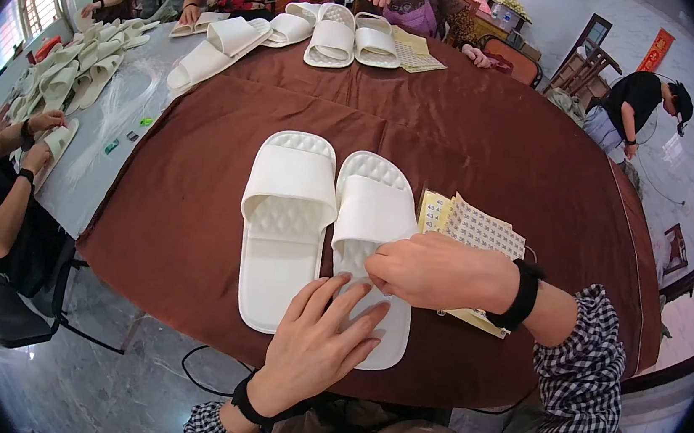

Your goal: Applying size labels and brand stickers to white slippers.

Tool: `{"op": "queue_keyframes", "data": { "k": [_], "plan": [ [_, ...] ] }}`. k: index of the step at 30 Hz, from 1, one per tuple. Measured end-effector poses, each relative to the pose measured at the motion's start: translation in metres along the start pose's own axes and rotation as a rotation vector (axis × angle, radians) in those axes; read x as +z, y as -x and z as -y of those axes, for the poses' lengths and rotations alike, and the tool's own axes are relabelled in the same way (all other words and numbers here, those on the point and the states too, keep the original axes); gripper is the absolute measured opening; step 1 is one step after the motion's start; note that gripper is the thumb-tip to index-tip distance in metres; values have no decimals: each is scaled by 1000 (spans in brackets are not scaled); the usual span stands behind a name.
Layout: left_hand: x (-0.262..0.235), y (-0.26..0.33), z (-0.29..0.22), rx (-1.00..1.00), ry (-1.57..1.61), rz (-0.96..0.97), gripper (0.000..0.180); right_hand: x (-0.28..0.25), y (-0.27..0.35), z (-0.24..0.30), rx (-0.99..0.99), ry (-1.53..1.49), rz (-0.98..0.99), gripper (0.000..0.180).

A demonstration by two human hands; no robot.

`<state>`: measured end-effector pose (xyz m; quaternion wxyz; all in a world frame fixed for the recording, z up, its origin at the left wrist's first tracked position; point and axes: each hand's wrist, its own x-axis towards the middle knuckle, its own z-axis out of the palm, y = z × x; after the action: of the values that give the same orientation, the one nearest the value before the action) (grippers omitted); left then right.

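Note:
Two white slide slippers lie side by side before me, toes pointing away. The left slipper [280,273] shows its smooth footbed and bumpy toe area. Over the heel half of the right slipper [375,207] rests my left hand [310,344], fingers spread on the footbed. My right hand [443,270] is closed in a pinch just below that slipper's strap; its fingertips are turned down, so what they hold is hidden. Beneath and beyond my right wrist are sheets of small printed stickers [485,228], yellow and pale, partly covered by my hand and forearm.
Brown cloth [538,169] covers the table. More white slippers [330,37] and a yellow sheet [417,53] lie at its far edge, near seated people. On a grey table to the left, slippers [70,73] are heaped; a person there handles one. Another person [641,112] bends at right.

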<state>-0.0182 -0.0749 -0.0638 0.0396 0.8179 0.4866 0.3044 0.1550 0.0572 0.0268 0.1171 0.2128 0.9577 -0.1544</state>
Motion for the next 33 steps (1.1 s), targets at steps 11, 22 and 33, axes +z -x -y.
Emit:
{"op": "queue_keyframes", "data": {
  "k": [11, 22, 33],
  "plan": [
    [0, 0, -1, -4, 0, -8, 41, 7, 1, -2, -48, 45, -87, 10],
    [1, -1, -1, -5, -14, 1, 46, 7, 0, -1, -47, 66, -93, 12],
    [2, -2, -2, -9, -25, 12, 47, 7, 0, 1, -23, 37, -109, 12]
  ]
}}
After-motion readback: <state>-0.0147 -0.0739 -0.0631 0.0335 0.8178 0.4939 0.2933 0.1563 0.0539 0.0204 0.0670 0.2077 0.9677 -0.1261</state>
